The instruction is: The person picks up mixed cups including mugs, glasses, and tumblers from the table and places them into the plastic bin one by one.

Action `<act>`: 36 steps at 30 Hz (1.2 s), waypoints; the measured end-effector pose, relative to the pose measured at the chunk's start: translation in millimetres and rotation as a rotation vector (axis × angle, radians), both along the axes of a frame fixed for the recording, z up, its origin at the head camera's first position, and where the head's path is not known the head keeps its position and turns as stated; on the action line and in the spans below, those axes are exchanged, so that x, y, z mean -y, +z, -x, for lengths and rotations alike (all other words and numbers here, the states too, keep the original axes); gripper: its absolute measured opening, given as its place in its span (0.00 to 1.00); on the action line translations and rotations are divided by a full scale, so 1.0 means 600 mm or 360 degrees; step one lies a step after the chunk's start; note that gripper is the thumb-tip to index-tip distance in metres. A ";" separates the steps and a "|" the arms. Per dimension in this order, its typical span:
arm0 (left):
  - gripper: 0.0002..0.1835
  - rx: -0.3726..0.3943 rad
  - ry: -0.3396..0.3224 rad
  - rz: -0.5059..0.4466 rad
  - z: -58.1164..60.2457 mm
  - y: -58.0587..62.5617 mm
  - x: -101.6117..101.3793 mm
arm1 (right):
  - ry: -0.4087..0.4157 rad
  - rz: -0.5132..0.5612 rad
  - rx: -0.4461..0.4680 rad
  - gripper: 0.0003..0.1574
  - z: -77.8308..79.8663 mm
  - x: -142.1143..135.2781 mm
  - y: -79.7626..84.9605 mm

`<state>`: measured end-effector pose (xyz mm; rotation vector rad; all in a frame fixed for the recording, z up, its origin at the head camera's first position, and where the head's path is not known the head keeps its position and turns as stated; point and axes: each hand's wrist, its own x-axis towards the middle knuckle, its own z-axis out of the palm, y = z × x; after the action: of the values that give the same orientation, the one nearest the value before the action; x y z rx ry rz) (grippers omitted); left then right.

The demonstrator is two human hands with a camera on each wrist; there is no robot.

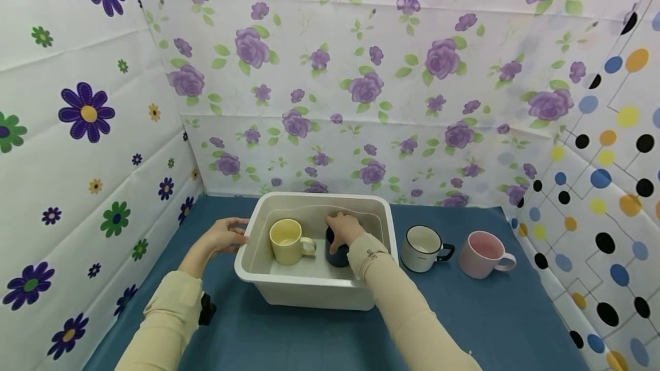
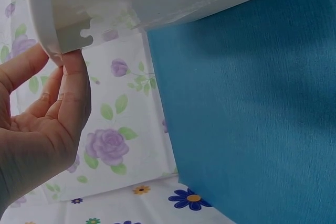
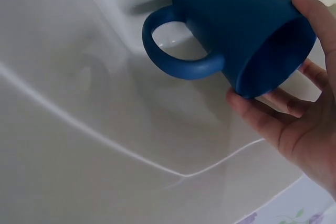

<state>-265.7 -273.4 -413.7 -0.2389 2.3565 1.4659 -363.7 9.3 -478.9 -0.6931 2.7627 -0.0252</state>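
A white plastic bin (image 1: 314, 293) stands on the table. My left hand (image 1: 225, 236) is at its left rim; in the left wrist view the thumb and fingers (image 2: 73, 90) pinch the bin's rim (image 2: 44, 24) from both sides. Inside the bin, my right hand (image 1: 344, 229) grips a dark blue mug (image 1: 337, 255) from above. The right wrist view has the thumb and fingers (image 3: 265, 116) spread around the mug's rim, with its handle (image 3: 184, 69) free of the hand. A yellow mug (image 1: 286, 242) stands upright to the left in the bin, handle pointing right.
Right of the bin, a white mug (image 1: 420, 251) with a black rim and handle stands on the blue tablecloth (image 1: 289, 339). Farther right is a pink mug (image 1: 480, 255). Flower-patterned sheets (image 1: 309, 85) hang behind and to the left, a dotted sheet (image 1: 608, 188) at right.
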 end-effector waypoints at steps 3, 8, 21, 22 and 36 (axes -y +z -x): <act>0.32 -0.0002 -0.0003 -0.0007 -0.001 -0.003 0.000 | -0.0008 -0.0009 -0.0022 0.54 -0.004 0.001 -0.003; 0.32 -0.0015 -0.0013 -0.0020 0.003 -0.002 -0.001 | -0.0081 -0.0126 -0.0042 0.52 -0.033 0.010 0.037; 0.33 0.0001 -0.0031 0.0020 0.000 0.006 -0.002 | -0.0211 -0.0430 -0.0111 0.48 0.068 0.060 -0.058; 0.33 0.0000 -0.0035 0.0028 -0.002 0.006 -0.001 | -0.0169 -0.0395 -0.0199 0.46 0.079 0.059 -0.072; 0.34 -0.0025 -0.0079 0.0049 -0.002 -0.001 0.000 | 0.0008 -0.0267 0.0045 0.27 -0.043 0.019 0.133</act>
<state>-264.3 -273.6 -414.3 -0.1764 2.3815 1.4144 -337.8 -1.9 -399.1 -0.6495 2.6971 0.1943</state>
